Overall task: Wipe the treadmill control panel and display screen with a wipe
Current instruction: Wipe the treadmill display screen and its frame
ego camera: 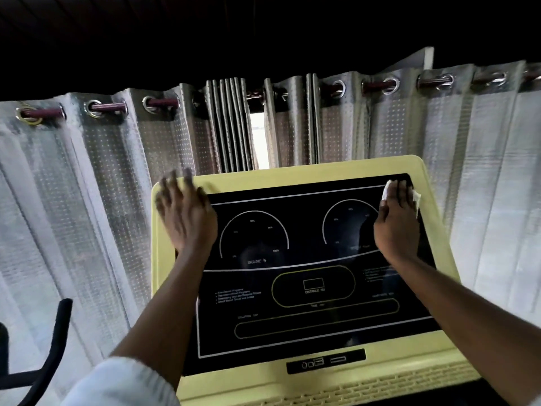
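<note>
The treadmill console has a pale yellow frame around a black display screen printed with two dial outlines and text. My right hand lies flat on the screen's upper right corner and presses a white wipe against it; the wipe shows at my fingertips on both sides. My left hand rests with spread, straight fingers on the upper left corner, half on the frame and half on the screen. It holds nothing.
Silvery eyelet curtains hang close behind the console, with a bright gap in the middle. A black curved handlebar rises at the lower left. A small black port strip sits below the screen.
</note>
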A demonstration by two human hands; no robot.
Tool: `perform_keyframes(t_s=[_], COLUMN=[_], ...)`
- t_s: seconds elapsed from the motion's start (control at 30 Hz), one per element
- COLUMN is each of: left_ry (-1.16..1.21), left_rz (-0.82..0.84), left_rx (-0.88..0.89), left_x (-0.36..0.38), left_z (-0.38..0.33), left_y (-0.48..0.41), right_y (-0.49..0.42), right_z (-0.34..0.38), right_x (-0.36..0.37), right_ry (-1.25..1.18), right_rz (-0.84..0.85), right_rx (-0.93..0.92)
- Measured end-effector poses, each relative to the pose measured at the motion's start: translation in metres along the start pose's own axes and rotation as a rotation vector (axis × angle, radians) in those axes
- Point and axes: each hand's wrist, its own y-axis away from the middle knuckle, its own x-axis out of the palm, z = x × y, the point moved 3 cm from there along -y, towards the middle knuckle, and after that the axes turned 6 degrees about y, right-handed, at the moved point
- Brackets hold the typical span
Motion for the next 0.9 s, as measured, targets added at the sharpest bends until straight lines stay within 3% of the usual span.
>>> perform_keyframes(t_s=[0.13,0.2,0.37,0.57,0.77,0.9], left_ry=[0.033,-0.026,-0.076,-0.082,-0.078,-0.071], left_rz=[0.336,0.439,0.386,0.367,0.357,0.349], left_rx=[0.317,0.365,0.372,0.372,0.373,0.356], left_x=[0.043,0.061,0.067,0.068,0.07,0.071], left_z=[-0.062,-0.078,-0.082,-0.082,-0.082,-0.081], left_y=[-0.028,-0.028,-0.022,-0.02,-0.021,-0.021], right_y=[-0.022,-0.037,0.033,-0.033,0.063,0.018], right_z=[-0.012,-0.021,-0.026,-0.03,-0.037,-0.035], right_x=[-0.004,-0.008,-0.007,-0.01,-0.014,-0.012], right_ry=[-0.016,-0.041,-0.039,-0.069,-0.05,-0.044], right_rz=[0.069,0.076,0.018,0.05,0.002,0.024], right_rx=[-0.091,-0.094,-0.004,-0.045,-0.02,-0.022])
